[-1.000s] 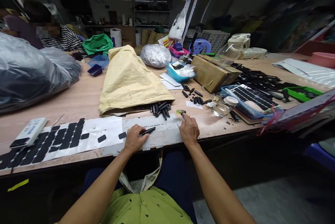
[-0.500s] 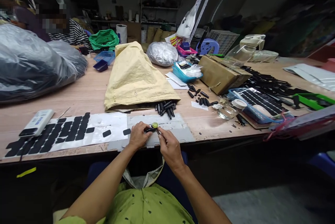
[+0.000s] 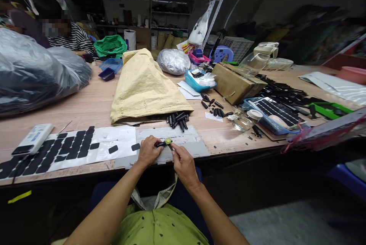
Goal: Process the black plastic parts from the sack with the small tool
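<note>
My left hand (image 3: 149, 151) is closed round a small black cylindrical piece (image 3: 161, 144) just above the table's front edge. My right hand (image 3: 183, 163) pinches a thin tool (image 3: 172, 147), its kind unclear at this size. Between the hands, a small round yellow-green piece (image 3: 168, 141) sits at the end of the black piece. Under them lies a grey sheet (image 3: 194, 142). Beyond the hands, several similar black pieces (image 3: 178, 119) spill from the mouth of a yellow sack (image 3: 148, 92).
On the left, a white sheet with black stickers (image 3: 73, 145) bears a white device (image 3: 32, 140). A big plastic bag (image 3: 40, 71) stands behind. To the right are a cardboard box (image 3: 237, 83), a glass jar (image 3: 243, 123) and a blue basket (image 3: 274, 117). A person (image 3: 77, 39) sits far left.
The view has shifted slightly, so the scene sits a little further left. Both hands keep their hold; the black piece now shows more clearly beside the yellow-green one.
</note>
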`<state>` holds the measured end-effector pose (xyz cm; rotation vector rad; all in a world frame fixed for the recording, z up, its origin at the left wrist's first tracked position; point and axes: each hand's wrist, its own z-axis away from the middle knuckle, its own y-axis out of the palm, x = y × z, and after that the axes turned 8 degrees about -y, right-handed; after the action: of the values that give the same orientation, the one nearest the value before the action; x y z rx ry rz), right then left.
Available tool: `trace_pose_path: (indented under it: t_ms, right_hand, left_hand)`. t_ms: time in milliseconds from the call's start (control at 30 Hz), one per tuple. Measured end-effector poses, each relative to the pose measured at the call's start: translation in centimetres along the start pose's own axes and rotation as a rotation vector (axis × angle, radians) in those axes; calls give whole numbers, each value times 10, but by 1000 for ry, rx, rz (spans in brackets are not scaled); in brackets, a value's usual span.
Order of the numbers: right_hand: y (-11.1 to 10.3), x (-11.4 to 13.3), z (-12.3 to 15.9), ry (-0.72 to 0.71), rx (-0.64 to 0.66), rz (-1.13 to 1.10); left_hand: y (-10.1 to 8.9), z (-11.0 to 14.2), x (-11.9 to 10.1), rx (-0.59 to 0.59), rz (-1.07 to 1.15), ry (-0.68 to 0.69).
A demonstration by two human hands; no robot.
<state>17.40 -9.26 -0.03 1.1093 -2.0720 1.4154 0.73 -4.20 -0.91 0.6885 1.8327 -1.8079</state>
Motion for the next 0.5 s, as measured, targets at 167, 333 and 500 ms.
trace_pose_path:
  t_ms: [167, 333, 500]
  right_hand:
    - [-21, -19, -10, 82, -134, 57]
    - [-60, -66, -39, 391, -180, 465]
    - [-74, -104, -62, 547, -64, 677]
  left_hand:
    - [-1, 1, -1, 13, -32, 2]
    - [-1, 2, -2, 3, -30, 18]
    - [-1, 3, -2, 7, -44, 47]
